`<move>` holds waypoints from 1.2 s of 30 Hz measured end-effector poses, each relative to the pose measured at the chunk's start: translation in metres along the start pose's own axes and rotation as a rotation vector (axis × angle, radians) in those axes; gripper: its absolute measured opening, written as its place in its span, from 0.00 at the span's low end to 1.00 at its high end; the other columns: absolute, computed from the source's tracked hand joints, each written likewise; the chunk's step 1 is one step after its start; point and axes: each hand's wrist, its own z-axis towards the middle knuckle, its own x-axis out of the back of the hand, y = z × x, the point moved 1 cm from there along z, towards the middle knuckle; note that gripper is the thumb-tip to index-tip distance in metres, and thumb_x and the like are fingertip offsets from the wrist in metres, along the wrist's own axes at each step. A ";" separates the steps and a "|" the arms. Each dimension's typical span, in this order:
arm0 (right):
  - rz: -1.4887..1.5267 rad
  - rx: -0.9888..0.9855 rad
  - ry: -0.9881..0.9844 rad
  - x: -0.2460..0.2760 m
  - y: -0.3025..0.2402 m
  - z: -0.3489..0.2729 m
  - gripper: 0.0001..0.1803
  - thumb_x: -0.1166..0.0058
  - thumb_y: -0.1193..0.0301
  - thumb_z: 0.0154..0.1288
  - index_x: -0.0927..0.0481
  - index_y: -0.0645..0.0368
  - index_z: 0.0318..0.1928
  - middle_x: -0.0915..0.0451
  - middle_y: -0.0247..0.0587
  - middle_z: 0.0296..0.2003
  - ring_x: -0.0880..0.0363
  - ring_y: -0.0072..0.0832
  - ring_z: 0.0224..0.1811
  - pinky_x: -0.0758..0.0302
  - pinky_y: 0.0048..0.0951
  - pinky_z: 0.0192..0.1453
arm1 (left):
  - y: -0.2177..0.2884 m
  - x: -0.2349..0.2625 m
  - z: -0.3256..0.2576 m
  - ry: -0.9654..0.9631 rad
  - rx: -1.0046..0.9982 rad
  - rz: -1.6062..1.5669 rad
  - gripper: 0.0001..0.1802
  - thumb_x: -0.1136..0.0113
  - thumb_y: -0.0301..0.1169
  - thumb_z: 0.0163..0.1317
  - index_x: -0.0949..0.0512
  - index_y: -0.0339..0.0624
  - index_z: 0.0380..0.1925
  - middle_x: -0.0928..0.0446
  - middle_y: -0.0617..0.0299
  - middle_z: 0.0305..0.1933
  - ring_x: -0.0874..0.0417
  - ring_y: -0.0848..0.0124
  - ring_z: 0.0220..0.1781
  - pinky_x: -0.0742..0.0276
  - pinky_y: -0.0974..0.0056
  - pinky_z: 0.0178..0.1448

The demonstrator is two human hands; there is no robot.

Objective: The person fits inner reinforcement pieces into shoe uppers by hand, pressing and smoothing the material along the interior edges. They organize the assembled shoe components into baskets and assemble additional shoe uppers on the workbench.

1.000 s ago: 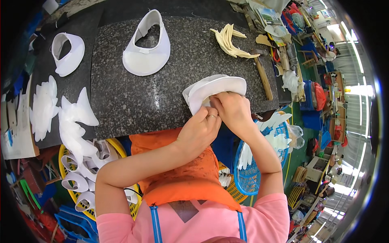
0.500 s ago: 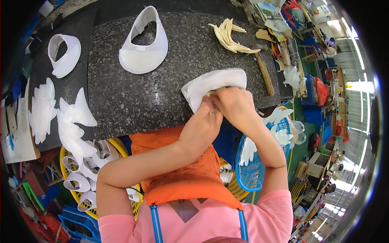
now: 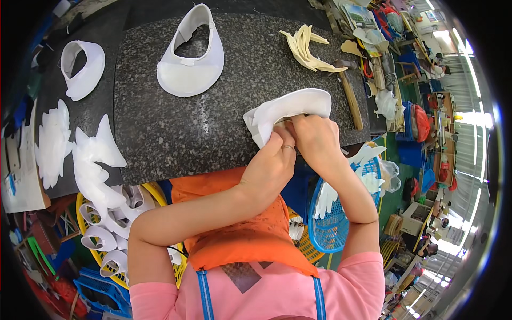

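Note:
At the near edge of the dark speckled stone slab, both my hands are closed on a white shoe upper (image 3: 293, 102), its broad curved part turned away from me. My left hand (image 3: 271, 162), with a ring on one finger, pinches the near edge of its opening. My right hand (image 3: 316, 140) grips the same edge just to the right, fingertips tucked inside and hidden. Whether a small piece lies between the fingers cannot be seen. A larger white shoe upper (image 3: 191, 79) rests farther back on the slab, and another white shoe upper (image 3: 92, 72) lies at the far left.
Cream curved strips (image 3: 306, 50) and a wooden-handled hammer (image 3: 351, 101) lie at the slab's right. White cut pieces (image 3: 96, 154) are stacked on the left. Below stand a yellow basket (image 3: 159, 194) of white uppers and a blue basket (image 3: 328, 234) with white pieces.
The held upper has tilted slightly and shifted a little right, showing more of its opening's edge. Both hands stay on it, the right one turned a bit.

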 end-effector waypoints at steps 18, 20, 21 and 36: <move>-0.068 0.077 0.242 -0.019 0.025 -0.019 0.15 0.45 0.68 0.53 0.25 0.55 0.43 0.22 0.37 0.23 0.19 0.35 0.21 0.24 0.34 0.24 | 0.006 0.014 0.016 -0.190 -0.106 0.117 0.24 0.53 0.33 0.63 0.30 0.34 0.58 0.19 0.54 0.37 0.19 0.61 0.43 0.47 0.55 0.67; -0.075 0.085 0.261 -0.019 0.024 -0.021 0.15 0.45 0.68 0.53 0.25 0.54 0.43 0.22 0.36 0.22 0.20 0.34 0.21 0.24 0.33 0.23 | 0.009 0.013 0.016 -0.212 -0.108 0.126 0.24 0.53 0.33 0.63 0.30 0.33 0.58 0.19 0.53 0.37 0.19 0.61 0.44 0.47 0.55 0.67; -0.091 0.119 0.278 -0.019 0.023 -0.022 0.14 0.44 0.68 0.52 0.25 0.54 0.42 0.22 0.37 0.22 0.20 0.34 0.21 0.24 0.32 0.23 | 0.009 0.012 0.016 -0.215 -0.107 0.125 0.24 0.53 0.32 0.63 0.30 0.34 0.58 0.19 0.53 0.36 0.19 0.61 0.44 0.47 0.54 0.67; -0.121 0.130 0.178 -0.013 0.025 -0.008 0.16 0.41 0.66 0.48 0.25 0.57 0.38 0.21 0.38 0.20 0.19 0.34 0.20 0.25 0.34 0.20 | 0.013 0.017 0.031 -0.245 -0.141 0.077 0.19 0.51 0.32 0.61 0.21 0.38 0.49 0.23 0.56 0.46 0.22 0.61 0.47 0.43 0.48 0.65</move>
